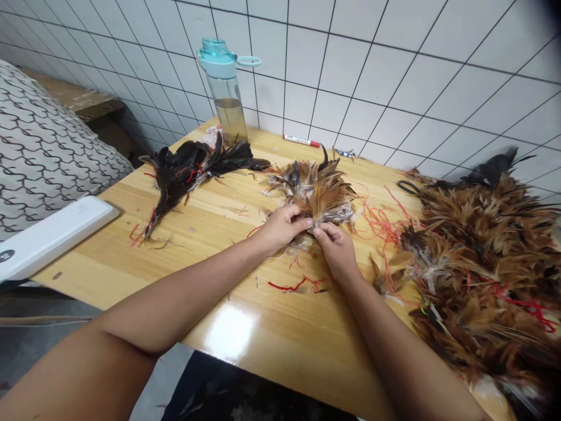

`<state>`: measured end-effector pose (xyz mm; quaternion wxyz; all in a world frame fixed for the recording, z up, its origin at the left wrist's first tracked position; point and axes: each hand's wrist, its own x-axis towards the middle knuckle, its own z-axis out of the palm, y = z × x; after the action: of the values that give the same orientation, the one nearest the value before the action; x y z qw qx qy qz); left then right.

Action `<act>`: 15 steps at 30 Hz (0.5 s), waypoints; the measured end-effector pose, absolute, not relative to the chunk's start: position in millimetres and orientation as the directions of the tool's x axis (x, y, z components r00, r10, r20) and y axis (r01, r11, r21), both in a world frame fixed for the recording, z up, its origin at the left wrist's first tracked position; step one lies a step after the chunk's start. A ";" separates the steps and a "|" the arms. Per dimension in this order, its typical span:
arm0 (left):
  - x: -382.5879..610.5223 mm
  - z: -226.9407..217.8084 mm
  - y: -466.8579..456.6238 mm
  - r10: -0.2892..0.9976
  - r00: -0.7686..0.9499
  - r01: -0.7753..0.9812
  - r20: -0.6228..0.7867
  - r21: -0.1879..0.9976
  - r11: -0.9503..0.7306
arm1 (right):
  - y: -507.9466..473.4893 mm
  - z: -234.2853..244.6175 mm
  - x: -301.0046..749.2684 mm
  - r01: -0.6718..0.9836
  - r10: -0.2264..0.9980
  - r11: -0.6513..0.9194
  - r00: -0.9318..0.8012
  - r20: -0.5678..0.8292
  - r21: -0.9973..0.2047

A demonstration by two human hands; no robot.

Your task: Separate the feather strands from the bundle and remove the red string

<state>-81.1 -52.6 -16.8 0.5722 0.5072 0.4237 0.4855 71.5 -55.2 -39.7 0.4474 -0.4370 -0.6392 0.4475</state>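
Observation:
My left hand (283, 227) and my right hand (336, 248) meet at the middle of the wooden table (245, 339). Both pinch the near end of a bunch of brown and tan feathers (318, 190), which fans out away from me. The fingertips of the two hands touch each other at the quill ends. Loose red threads (298, 285) lie on the wood just in front of my hands.
A pile of black feathers (193, 166) lies at the left, a large heap of brown feathers (482, 263) at the right. A water bottle (225, 88) and a red marker (300, 140) stand by the tiled wall. A white device (48, 234) rests on the left edge.

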 end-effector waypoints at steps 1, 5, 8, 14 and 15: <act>-80.8 -16.8 -52.7 0.986 0.167 -0.131 0.019 0.991 0.003 | -54.3 -40.7 72.1 0.154 0.958 0.213 -0.228 0.175 -0.965; -80.6 -19.2 -52.4 0.982 0.177 -0.045 0.063 0.997 -0.056 | -52.1 -44.2 73.5 0.181 0.939 0.255 -0.279 0.199 -0.950; -80.7 -19.6 -52.4 0.981 0.181 0.023 0.068 0.997 -0.074 | -51.6 -44.8 73.3 0.159 0.927 0.281 -0.300 0.225 -0.946; -77.3 -16.4 -56.6 0.972 0.233 -0.083 0.036 0.996 -0.017 | -52.4 -43.9 73.3 0.178 0.920 0.301 -0.311 0.237 -0.937; -76.8 -16.1 -56.9 0.967 0.253 -0.106 0.029 0.994 -0.002 | -52.6 -43.8 73.4 0.185 0.923 0.306 -0.299 0.243 -0.934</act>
<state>-76.8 -56.9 -16.1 0.5817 0.5369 0.4009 0.4611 73.4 -52.6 -43.8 0.4315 -0.4051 -0.6834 0.4275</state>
